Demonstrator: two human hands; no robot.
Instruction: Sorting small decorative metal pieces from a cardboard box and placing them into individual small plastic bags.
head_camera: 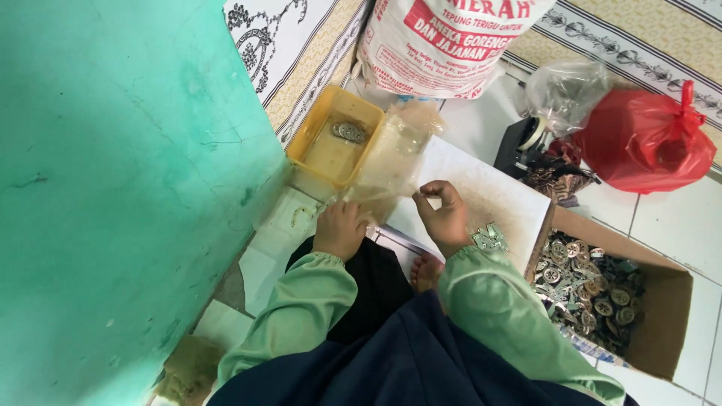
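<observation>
Looking down from the head camera, I take the white board lying flat on the floor as my landmark. My right hand hovers over its near edge with the fingers pressed together at thumb and forefinger, pinching what seems to be a tiny piece; it is too small for me to tell what. Just beside that wrist, on the board, rests a small cluster of silvery metal pieces, likely kept there so they stay within easy reach. My left hand sits off the board's left edge, fingers curled down onto the lower end of a clear plastic bag, which seems to hold it steady; the fingertips are hidden, so I cannot tell whether they pinch the film or only press it. Beyond the bag, to the board's upper left, a yellow tub holds a round metal piece in murky liquid. Right of the board, an open cardboard box is heaped with similar metal parts, its near corner hidden by my sleeve. Behind the board stand a printed sack, cut off at the top, and a knotted red bag.
</observation>
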